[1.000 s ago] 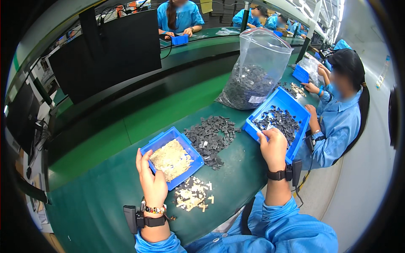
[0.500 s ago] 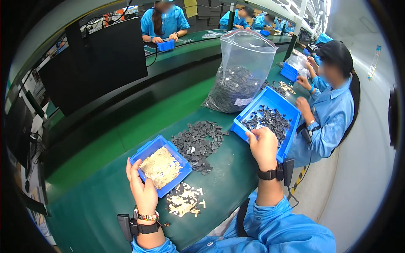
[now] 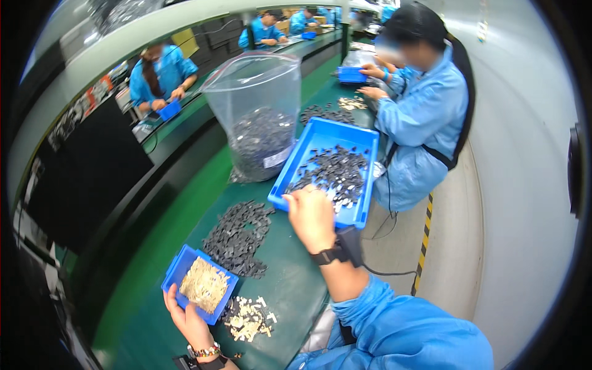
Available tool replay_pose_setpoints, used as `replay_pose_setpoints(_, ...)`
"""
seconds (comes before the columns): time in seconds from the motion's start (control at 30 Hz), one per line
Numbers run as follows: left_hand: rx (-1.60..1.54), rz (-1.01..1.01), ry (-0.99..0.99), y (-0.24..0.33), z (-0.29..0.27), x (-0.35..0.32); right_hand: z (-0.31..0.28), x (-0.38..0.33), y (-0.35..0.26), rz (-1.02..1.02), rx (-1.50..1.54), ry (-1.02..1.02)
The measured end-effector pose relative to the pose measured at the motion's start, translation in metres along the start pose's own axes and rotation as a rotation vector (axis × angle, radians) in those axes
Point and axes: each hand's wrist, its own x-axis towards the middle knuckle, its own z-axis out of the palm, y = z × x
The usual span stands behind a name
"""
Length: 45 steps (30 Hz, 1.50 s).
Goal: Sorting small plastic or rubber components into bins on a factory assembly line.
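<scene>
My left hand (image 3: pixel 190 322) grips the near side of a small blue bin (image 3: pixel 177 266), its thumb over the rim and its fingers along the outer wall. Pale, cream-coloured small pieces (image 3: pixel 205 285) fill much of that bin. At the near left corner of a larger blue tray (image 3: pixel 320 132), my right hand (image 3: pixel 311 217) is closed, fingertips together; anything between them is too small to make out. Small black flat pieces (image 3: pixel 336 172) lie spread in the tray. Between the two containers is a loose pile of black pieces (image 3: pixel 237 237) on the green table.
A mixed heap of cream and black bits (image 3: pixel 250 317) lies beside the small bin. Behind the tray's left side stands a clear plastic bag (image 3: pixel 262 135) of black pieces. A co-worker in blue (image 3: pixel 425 105) sits at the right, near another blue bin (image 3: pixel 353 74).
My view has turned to the right, so the table and containers appear further left. Both hands stay at their containers, the right one still closed at the tray's near edge.
</scene>
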Motion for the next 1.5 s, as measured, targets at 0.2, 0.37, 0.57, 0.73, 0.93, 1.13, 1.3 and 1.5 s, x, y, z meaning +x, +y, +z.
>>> replay_pose_setpoints(0.2, -0.182, -0.135, -0.051, -0.01, -0.003, 0.001, 0.012, -0.006, -0.023, -0.078, 0.246, 0.031)
replay_pose_setpoints(0.37, -0.213, -0.159, -0.088, -0.004, -0.005, 0.003, -0.034, -0.051, -0.04, -0.404, 0.621, -0.013)
replay_pose_setpoints(0.57, -0.114, -0.205, -0.086, 0.035, 0.0, -0.002, -0.085, -0.066, 0.051, -0.39, 0.295, 0.341)
replay_pose_setpoints(0.73, -0.105, -0.236, -0.075, 0.055, 0.008, -0.006, -0.045, -0.067, 0.123, 0.359, 0.978, 0.347)
replay_pose_setpoints(0.93, -0.144, -0.269, -0.049, 0.047, 0.004, -0.005, -0.067, -0.066, 0.13, 0.852, 1.356, 0.099)
replay_pose_setpoints(1.13, -0.172, -0.192, -0.043, 0.033, 0.003, -0.001, -0.075, -0.057, 0.112, 0.714, 1.334, 0.049)
replay_pose_setpoints(1.3, -0.213, -0.18, -0.057, 0.021, -0.002, 0.002, -0.06, -0.058, 0.112, 0.572, 1.265, 0.084)
replay_pose_setpoints(1.5, -0.203, -0.228, -0.051, 0.026, 0.001, 0.0, -0.074, -0.056, 0.11, 0.363, 1.271, -0.043)
